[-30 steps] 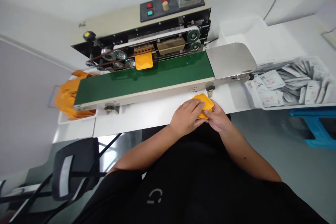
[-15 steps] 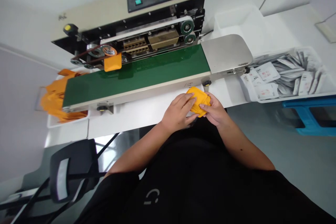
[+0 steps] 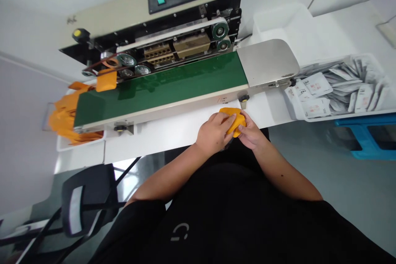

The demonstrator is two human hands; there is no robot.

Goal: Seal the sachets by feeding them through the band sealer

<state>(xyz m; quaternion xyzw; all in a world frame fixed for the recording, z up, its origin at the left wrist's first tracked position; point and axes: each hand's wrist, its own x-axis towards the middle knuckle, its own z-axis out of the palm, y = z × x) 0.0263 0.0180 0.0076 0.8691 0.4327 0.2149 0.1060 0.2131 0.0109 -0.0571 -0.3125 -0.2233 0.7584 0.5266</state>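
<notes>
Yellow-orange pouches (image 3: 231,111), apparently a small stack, are held between my two hands just in front of the table edge. My left hand (image 3: 214,133) grips them from the left, with its fingers bent over the top. On the right side, my right hand (image 3: 251,131) pinches them with the thumb on top; its other fingers are partly hidden. Beyond my hands runs the green conveyor belt (image 3: 173,84) of a band sealing machine (image 3: 123,20). Another orange pouch (image 3: 106,81) hangs from the machine's rollers at the left, over the belt.
A white bin (image 3: 63,145) of orange pouches stands at the belt's left end. At the right, a white bin (image 3: 305,116) holds many white printed packets (image 3: 318,84). A steel plate (image 3: 267,62) extends the belt. A black chair (image 3: 88,198) and blue stool (image 3: 366,138) stand below.
The orange pouch in the machine has travelled left along the rollers. My left hand has shifted slightly right, and the pouches in my hands have tilted and bunched together.
</notes>
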